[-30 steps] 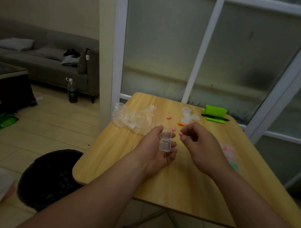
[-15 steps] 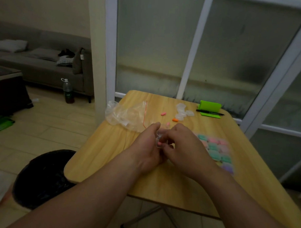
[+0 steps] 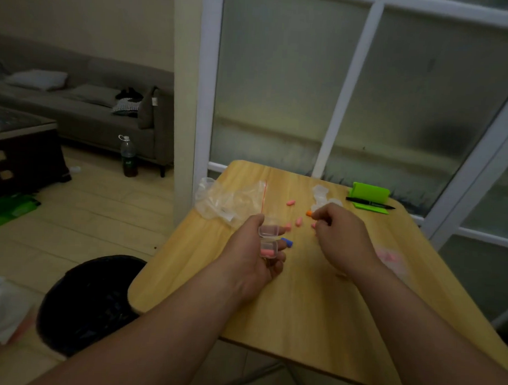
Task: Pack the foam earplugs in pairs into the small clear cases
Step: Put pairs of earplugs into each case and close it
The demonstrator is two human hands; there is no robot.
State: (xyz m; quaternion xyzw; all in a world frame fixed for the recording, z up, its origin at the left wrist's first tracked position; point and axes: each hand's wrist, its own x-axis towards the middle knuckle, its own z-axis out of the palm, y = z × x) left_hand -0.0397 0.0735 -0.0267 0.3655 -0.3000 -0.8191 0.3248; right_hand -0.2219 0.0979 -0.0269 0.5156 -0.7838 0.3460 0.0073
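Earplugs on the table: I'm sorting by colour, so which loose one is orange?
The orange earplug beside the right hand; the rest are pink earplugs, plus one blue earplug by the left hand.

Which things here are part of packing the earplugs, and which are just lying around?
For the job: clear case in left hand, loose pink earplugs, orange earplug, blue earplug, empty cases.
Lying about: pen, green object, bottle, black bin.
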